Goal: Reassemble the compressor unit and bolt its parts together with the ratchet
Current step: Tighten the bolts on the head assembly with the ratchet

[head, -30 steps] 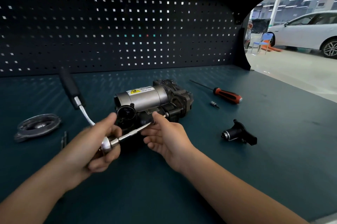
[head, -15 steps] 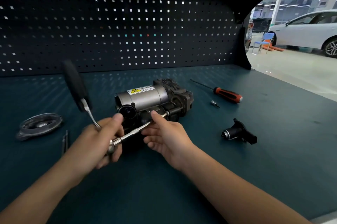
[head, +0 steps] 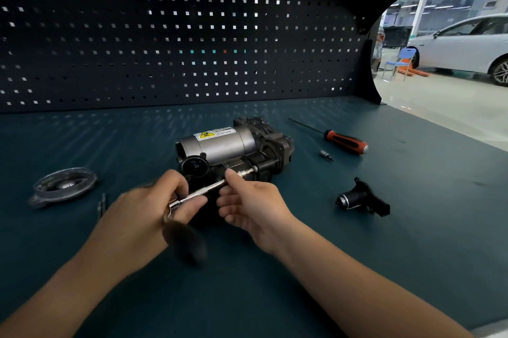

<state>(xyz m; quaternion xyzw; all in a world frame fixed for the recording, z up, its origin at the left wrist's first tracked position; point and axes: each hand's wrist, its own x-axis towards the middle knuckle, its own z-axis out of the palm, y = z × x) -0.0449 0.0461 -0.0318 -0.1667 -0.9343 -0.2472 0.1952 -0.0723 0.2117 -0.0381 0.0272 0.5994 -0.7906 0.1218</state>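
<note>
The compressor lies on its side near the middle of the table; the silver cylinder is uppermost and carries a yellow warning label; the black housing sits at its right end and along its near side.

The ratchet is applied to the near side of the compressor; its chrome bar slopes up and to the right from the left hand, and its tip is set against the black housing; its black handle points down toward the viewer below the left hand and is blurred.

Left hand: fingers curled round the head end of the ratchet, thumb over the top; the grip is closed on the tool.

Right hand: thumb laid on the bar close to its tip, index finger beneath it, so that the bar is pinched; the remaining fingers are loosely curled below and hold nothing.

Loose items on the table:
- a round metal cover at far left, well apart from the compressor; two thin pins lie just beside it;
- a screwdriver with a red and black handle, behind and to the right of the compressor; a small bit lies near its handle;
- a black fitting with a metal end, to the right of the right hand.

A dark pegboard stands along the back of the table; beyond its right edge a white car and a blue chair stand on a pale floor.
</note>
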